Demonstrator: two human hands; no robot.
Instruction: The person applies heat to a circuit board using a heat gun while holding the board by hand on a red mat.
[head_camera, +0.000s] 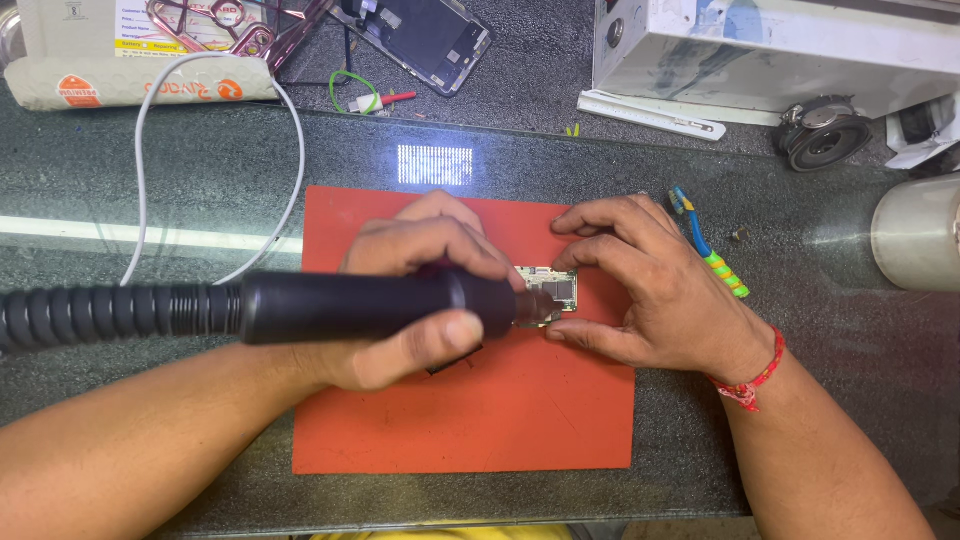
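orange rubber work mat (470, 420) sits flat on the dark glass-topped bench (200, 170), and the small pale circuit board (552, 287) lies on the mat's upper right part, between both hands. left hand (420, 300) is wrapped around the thick black cylindrical handpiece (370, 305) with its ribbed black hose (100, 312) trailing off left; the metal tip touches the board's lower left edge, or sits right at it. right hand (650, 290) pinches the board by its right side, thumb below and fingers on top.

my take: what matters here is keeping that pinch firm so the board can't skate on the mat, letting the left hand's heel rest down for steadiness, and keeping the right fingertips clear of the tip, since they look very close.

nearby stuff: a blue and green striped brush (712, 250) just beside the right hand, a white cable (290, 160) looping at the mat's left corner, a bare dark phone screen panel (420, 38) up top, a white metal box (770, 45) and a shiny silver cylinder (915, 232) on the right. the hose is probably the only thing that could tug.
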